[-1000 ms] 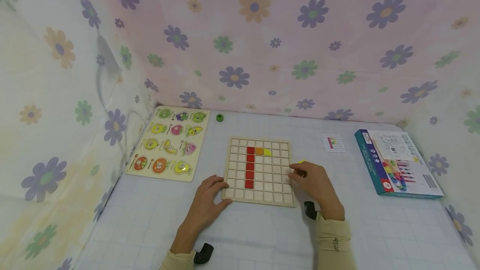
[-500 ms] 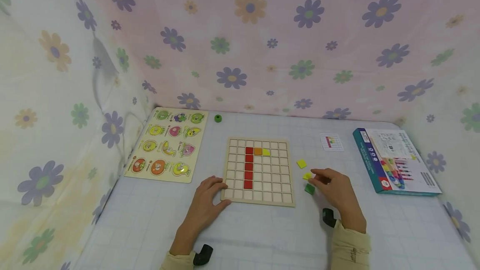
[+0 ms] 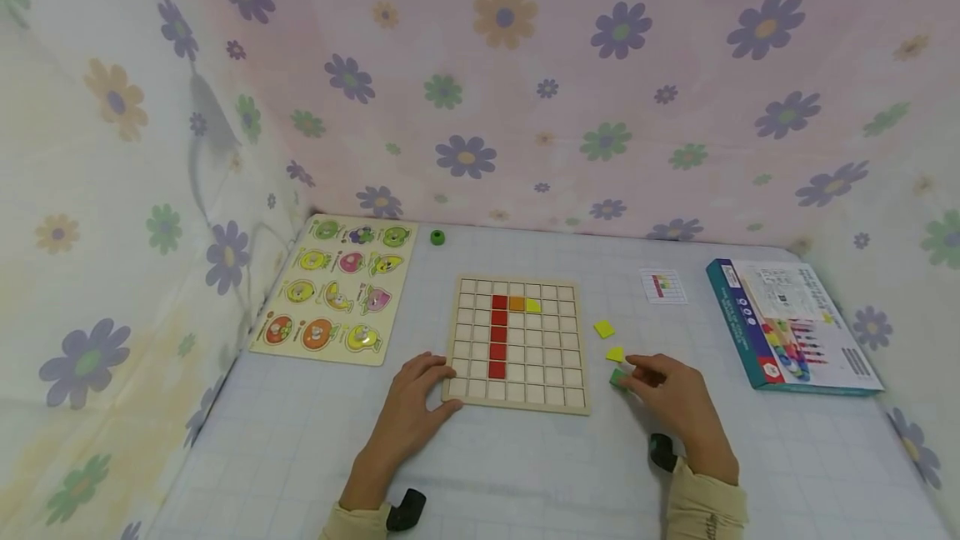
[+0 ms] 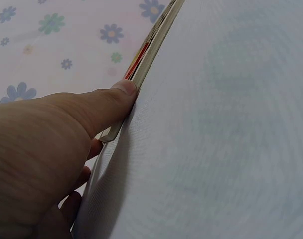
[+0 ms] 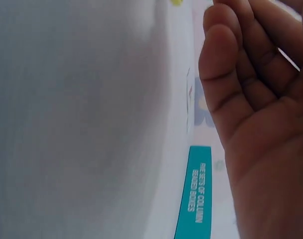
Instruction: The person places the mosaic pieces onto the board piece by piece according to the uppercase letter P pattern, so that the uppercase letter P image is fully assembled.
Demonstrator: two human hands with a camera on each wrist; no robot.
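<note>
Tile (image 3: 617, 377), green, partly behind right hand (image 3: 671, 397)

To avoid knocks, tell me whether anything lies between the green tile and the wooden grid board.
Nothing visible lies between the green tile and the wooden grid board; both yellow tiles sit farther back.

Teal box (image 5: 194, 191) side: "SETS OF COLUMN BEADED BOXES", 1st wd unclr.
</note>
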